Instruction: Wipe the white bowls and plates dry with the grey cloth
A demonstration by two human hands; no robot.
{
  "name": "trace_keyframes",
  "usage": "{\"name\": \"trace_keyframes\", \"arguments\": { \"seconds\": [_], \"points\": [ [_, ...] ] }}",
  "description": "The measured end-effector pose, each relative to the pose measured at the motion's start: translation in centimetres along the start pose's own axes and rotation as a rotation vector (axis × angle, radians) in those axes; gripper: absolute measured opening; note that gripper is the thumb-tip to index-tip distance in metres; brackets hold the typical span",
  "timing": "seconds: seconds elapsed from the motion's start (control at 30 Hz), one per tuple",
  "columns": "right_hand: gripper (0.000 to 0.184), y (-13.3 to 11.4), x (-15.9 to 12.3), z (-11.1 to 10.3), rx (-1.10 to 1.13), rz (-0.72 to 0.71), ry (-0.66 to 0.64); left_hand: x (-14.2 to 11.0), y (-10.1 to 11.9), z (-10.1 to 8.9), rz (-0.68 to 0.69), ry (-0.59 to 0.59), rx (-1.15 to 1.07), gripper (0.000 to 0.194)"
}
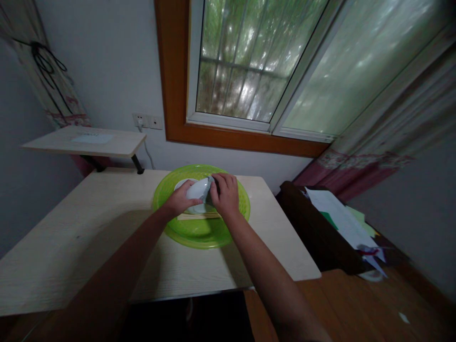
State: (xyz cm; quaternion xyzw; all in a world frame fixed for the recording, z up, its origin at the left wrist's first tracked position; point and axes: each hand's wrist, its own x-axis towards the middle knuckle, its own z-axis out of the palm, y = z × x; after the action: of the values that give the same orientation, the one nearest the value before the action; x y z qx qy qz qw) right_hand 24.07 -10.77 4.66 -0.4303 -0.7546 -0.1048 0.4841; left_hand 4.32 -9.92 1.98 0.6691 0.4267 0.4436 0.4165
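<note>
A white bowl (pixel 198 190) is tilted on its side above a round green plastic basket (pixel 203 241). My left hand (pixel 180 199) is closed around the bowl's left side, thumb along its near side. My right hand (pixel 225 191) has its fingers curled over the bowl's right edge, where a greyish rim shows; what else lies under those fingers is hidden. Under the bowl, another white dish (pixel 182 183) shows in part inside the basket. Several pale chopsticks (pixel 199 216) lie side by side across the basket, just in front of the bowl.
The basket stands on a light wooden table (pixel 103 228). At the back left is a small raised shelf (pixel 85 142) with a paper sheet on it. Right of the table, a dark brown box-like piece (pixel 320 232) holds papers (pixel 342 218). A barred window (pixel 249 71) is behind.
</note>
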Motion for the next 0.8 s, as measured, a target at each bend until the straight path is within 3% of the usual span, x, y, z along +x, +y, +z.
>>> {"name": "trace_keyframes", "arguments": {
  "seconds": [0.4,0.8],
  "points": [
    [0.025,-0.4,0.1,-0.1,0.079,-0.147,-0.048,0.4,-0.9,0.0,0.040,0.000,-0.037,0.054],
    [0.023,1.4,0.3,0.4,0.087,0.094,0.082,-0.1,0.2,-0.3,-0.007,0.024,0.003,0.059]
  ]
}}
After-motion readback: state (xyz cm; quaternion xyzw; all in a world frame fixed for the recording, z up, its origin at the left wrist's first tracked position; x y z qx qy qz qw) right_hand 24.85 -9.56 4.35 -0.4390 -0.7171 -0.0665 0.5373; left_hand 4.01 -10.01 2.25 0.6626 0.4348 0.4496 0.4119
